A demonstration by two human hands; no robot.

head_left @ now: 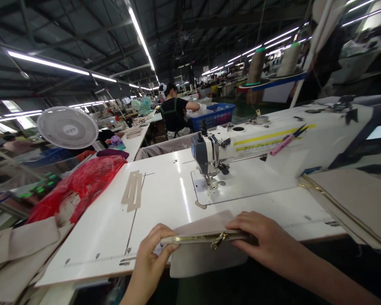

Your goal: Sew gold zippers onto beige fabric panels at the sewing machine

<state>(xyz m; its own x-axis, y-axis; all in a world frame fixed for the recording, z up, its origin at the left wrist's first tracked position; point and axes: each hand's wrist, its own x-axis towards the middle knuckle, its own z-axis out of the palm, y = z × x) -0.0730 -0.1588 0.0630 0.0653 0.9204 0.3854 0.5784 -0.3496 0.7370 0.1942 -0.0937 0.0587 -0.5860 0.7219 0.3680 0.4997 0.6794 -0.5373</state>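
Observation:
Both hands grip a light beige zippered fabric panel (206, 262) at the front edge of the sewing table. My left hand (155, 250) pinches the left end of its gold zipper (193, 239) between thumb and fingers. At the other end, my right hand (257, 237) is closed over the zipper edge, fingers on top and thumb below. A gold zipper pull (220, 239) hangs beside the right fingertips. Part of the cloth lies on the table behind the zipper, and part hangs in front of it. The sewing machine's needle area (212, 182) is just beyond, apart from the fabric.
The white table (165, 186) bears beige strip pieces (133, 190) at left. Stacked beige zippered panels (352, 199) lie right; more beige pieces (25, 245) and a red plastic bag (92, 182) sit left. Pink-handled snips (282, 144) rest on the machine. A co-worker (174, 112) is beyond.

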